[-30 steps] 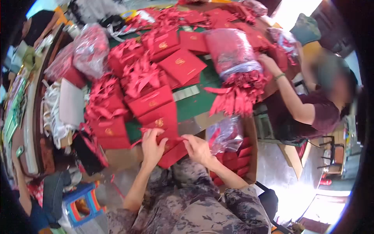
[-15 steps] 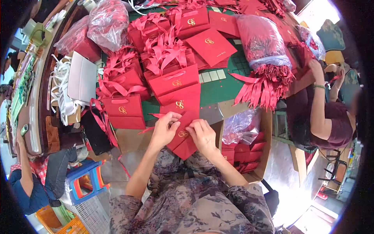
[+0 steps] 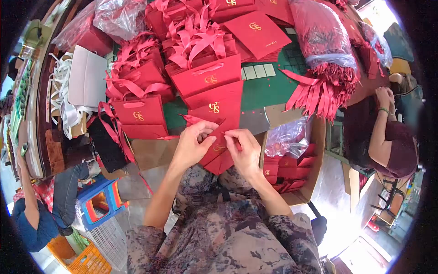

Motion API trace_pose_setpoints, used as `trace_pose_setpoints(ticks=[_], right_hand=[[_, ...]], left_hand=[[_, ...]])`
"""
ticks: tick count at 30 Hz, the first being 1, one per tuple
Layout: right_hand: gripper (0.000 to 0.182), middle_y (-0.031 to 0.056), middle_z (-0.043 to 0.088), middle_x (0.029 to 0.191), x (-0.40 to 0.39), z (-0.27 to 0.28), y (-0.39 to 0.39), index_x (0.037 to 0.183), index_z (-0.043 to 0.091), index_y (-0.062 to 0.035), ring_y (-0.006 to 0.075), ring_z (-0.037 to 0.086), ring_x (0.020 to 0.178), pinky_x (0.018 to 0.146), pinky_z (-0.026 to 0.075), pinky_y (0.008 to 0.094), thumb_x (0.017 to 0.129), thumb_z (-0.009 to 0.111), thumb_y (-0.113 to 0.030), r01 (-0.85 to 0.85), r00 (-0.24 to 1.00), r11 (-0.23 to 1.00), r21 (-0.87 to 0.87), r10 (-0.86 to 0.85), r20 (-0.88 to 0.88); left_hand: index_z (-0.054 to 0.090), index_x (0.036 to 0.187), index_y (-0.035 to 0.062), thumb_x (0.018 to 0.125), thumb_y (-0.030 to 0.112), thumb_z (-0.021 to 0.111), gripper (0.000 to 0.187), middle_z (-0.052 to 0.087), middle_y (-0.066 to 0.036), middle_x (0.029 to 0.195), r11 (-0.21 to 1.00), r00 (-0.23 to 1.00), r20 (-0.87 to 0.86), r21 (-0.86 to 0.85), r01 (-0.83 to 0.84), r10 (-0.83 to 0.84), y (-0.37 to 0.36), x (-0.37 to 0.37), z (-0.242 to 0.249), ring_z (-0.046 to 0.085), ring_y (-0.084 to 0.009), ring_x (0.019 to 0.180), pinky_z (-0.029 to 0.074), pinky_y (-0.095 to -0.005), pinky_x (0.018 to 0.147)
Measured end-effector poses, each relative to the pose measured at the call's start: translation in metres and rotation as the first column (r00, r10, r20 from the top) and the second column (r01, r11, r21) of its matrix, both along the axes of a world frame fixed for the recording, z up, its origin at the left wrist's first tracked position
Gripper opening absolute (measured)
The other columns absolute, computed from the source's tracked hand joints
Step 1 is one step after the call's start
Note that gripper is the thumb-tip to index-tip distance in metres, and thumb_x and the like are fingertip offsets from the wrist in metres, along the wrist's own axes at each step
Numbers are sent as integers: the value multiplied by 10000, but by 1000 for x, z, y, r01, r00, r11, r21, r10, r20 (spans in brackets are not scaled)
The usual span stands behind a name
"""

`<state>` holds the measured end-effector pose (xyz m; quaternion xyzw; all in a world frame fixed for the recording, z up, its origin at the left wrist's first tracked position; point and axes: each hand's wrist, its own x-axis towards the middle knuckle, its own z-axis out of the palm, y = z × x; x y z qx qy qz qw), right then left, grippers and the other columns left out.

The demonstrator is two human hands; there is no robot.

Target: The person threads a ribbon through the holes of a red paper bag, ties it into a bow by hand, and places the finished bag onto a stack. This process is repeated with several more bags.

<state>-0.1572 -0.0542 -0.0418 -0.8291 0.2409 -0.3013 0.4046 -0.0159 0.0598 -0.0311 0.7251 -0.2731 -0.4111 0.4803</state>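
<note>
Table (image 3: 269, 89): green-topped, wide, almost wholly covered; bare green shows only in a strip near the middle right, with a row of pale tiles (image 3: 258, 71) lying on it. Its dark wooden edge runs down the left side.

Cardboard box (image 3: 315, 160): open, at the table's near right corner, holding flat red bags in stacks and a crumpled clear plastic wrap (image 3: 285, 139).

Wrapped bundle (image 3: 326, 43): red ribbons in clear plastic, lying across the right of the table, loose ends fanning over the edge.

Standing red bags (image 3: 207, 77): several rows with ribbon handles, filling the table's centre and left; each bears a gold monogram too small to read for certain.

Flat red folder (image 3: 257, 29): same gold mark, at the far side.

White ribbon heap (image 3: 64, 105) and a grey-white board (image 3: 86, 82): at the left edge.

Blue stool (image 3: 98, 201) and orange crate (image 3: 84, 260): on the floor at lower left, narrowing the passage there. Pale open floor shows at lower right.

Seated person (image 3: 388, 141): in a maroon top, at the right edge of the table, hands raised.

Small red bag (image 3: 219, 153): held flat just off the table's near edge, above the lap, gold monogram showing.

Left hand (image 3: 194, 144): fingers pinching the bag's upper left edge and a red ribbon (image 3: 198, 119).

Right hand (image 3: 246, 148): fingers pressed together, pinching the bag's upper right edge.
</note>
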Motion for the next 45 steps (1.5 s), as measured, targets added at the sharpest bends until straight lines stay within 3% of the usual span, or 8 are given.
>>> trace_pose_setpoints(ticks=[11, 14, 16, 20, 29, 33, 38, 45], right_hand=[[174, 93, 672, 886, 3, 12, -9, 970, 673, -47, 227, 672, 758, 616, 529, 329, 818, 736, 9, -122, 983, 966, -227, 87, -161], [185, 93, 674, 891, 5, 7, -4, 996, 662, -37, 215, 677, 748, 614, 530, 319, 831, 739, -6, -115, 973, 984, -135, 84, -217], [176, 99, 676, 895, 8, 3, -2, 1002, 658, -25, 208, 684, 744, 624, 532, 312, 847, 742, -17, -12, 987, 980, 199, 43, -153], [141, 99, 681, 901, 5, 13, 0, 977, 662, -19, 199, 687, 746, 627, 531, 307, 862, 742, -25, 11, 996, 960, 278, 14, -87], [245, 114, 649, 893, -2, 17, -9, 1028, 672, -34, 274, 669, 832, 718, 544, 348, 799, 736, 23, -109, 976, 989, -103, 87, -199], [258, 126, 646, 988, -2, 51, -29, 1044, 677, -41, 304, 634, 965, 799, 524, 381, 798, 715, 27, -247, 958, 969, -16, 242, -155], [179, 120, 636, 985, 10, 50, -67, 1052, 682, -37, 303, 621, 970, 831, 509, 384, 878, 653, -10, -427, 890, 901, -79, 404, -210], [179, 118, 617, 976, 25, 49, -99, 1065, 686, -38, 315, 637, 911, 794, 502, 382, 903, 645, -102, -735, 557, 626, 259, 776, -295]], left_hand=[[731, 1102, 63, 816, -22, 702, 300, 722, -57, 913, 993, 966, 237, 33, -110, 100, -4, -18, 15, 601, -91, 747, 460, -238, 668], [718, 1105, 54, 819, -25, 659, 303, 700, -138, 914, 993, 944, 309, -47, -104, 113, -4, -22, 11, 683, -226, 807, 550, -332, 738], [716, 1103, 49, 823, -20, 657, 294, 702, -141, 926, 992, 943, 310, -50, -114, 124, -3, -23, 12, 684, -235, 834, 554, -340, 762], [712, 1098, 36, 833, -19, 644, 278, 710, -137, 946, 988, 955, 257, -85, -130, 148, -2, -21, 10, 678, -249, 888, 551, -351, 813], [729, 1058, 56, 798, 90, 800, 271, 723, -100, 933, 984, 909, 380, -115, -135, 169, -4, -33, 2, 687, -195, 854, 552, -324, 794], [731, 1022, 52, 776, 94, 814, 263, 723, -102, 913, 978, 922, 327, -80, -192, 207, -3, -37, -1, 693, -205, 854, 558, -331, 790], [738, 947, 77, 718, 53, 808, 241, 707, -64, 848, 961, 691, 676, -255, -105, 255, -12, -53, 1, 644, -239, 796, 529, -354, 730], [736, 955, 90, 738, 74, 769, 220, 695, -28, 853, 961, 533, 822, -270, 56, 200, -7, -66, -2, 611, -221, 785, 479, -359, 698]])
